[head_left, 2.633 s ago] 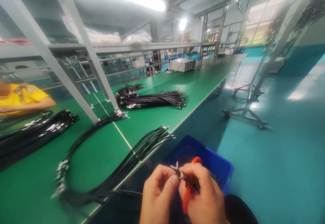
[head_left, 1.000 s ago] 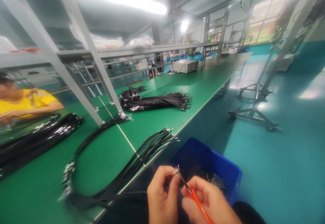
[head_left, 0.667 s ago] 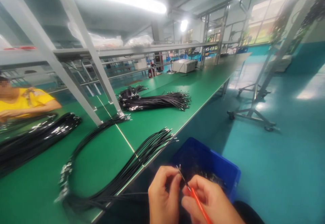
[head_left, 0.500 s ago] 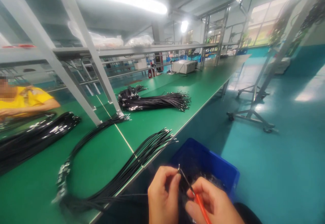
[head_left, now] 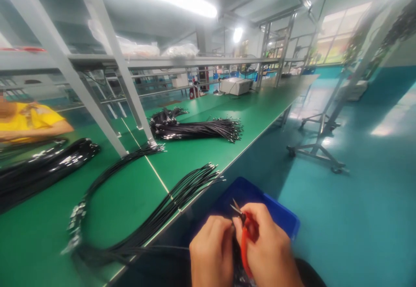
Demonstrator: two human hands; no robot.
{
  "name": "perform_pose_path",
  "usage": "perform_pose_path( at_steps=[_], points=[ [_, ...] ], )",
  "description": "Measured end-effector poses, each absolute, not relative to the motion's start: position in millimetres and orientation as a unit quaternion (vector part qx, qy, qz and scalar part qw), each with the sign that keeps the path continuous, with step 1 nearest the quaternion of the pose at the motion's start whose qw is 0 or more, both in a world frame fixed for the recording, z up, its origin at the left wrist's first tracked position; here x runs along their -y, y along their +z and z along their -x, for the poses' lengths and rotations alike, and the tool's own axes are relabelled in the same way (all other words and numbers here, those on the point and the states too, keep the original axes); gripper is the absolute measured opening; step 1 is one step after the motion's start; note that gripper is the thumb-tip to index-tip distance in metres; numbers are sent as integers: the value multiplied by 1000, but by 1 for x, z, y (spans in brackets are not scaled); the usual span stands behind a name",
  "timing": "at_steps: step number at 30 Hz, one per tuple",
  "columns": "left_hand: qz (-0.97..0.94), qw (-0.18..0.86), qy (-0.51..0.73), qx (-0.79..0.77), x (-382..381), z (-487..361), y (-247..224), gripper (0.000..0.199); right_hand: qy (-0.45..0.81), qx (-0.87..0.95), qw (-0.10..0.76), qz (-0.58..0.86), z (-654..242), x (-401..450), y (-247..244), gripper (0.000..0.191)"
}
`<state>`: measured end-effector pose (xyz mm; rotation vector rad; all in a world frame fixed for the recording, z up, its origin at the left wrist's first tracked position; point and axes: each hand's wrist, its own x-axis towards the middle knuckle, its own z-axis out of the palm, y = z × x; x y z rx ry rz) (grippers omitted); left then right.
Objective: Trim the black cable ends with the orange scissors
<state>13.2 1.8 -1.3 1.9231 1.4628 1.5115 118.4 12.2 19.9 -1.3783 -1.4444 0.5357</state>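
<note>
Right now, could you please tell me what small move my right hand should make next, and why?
I would probably close the red-handled cutting tool: in the right hand, its blades stand apart close to the left hand, and nothing shows between them.

Green, black and blue, with a flash of red

The tabletop (head_left: 123, 200) is plain green, crossed by one pale line (head_left: 157, 174). Cables (head_left: 172, 197) on it are black, their ends silvery white. Near, the snips (head_left: 243, 243) have red handles and grey blades. The bin (head_left: 282, 211) is deep blue; the floor (head_left: 341, 235), turquoise. Far left, a yellow top (head_left: 19, 118) bears a blurred brownish pattern.
</note>
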Motion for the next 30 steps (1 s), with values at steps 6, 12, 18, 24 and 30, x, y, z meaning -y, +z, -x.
perform_pose_path(
  at_steps=[6,12,18,24,30],
  points=[
    [-630,204,533,-527,-6,-5,3,14,410,580,465,528,-127,-2,27,11],
    [-559,364,553,-499,-9,10,7,10,729,512,296,346,-159,-18,36,36],
    [-530,460,547,-457,-8,18,12,11,797,454,180,355,-159,-23,34,31],
    [-540,445,542,-465,-7,14,18,10,756,463,237,398,-153,-19,39,24],
    [-570,410,534,-471,-6,13,16,10,719,486,205,452,-149,-17,51,23]
  ],
)
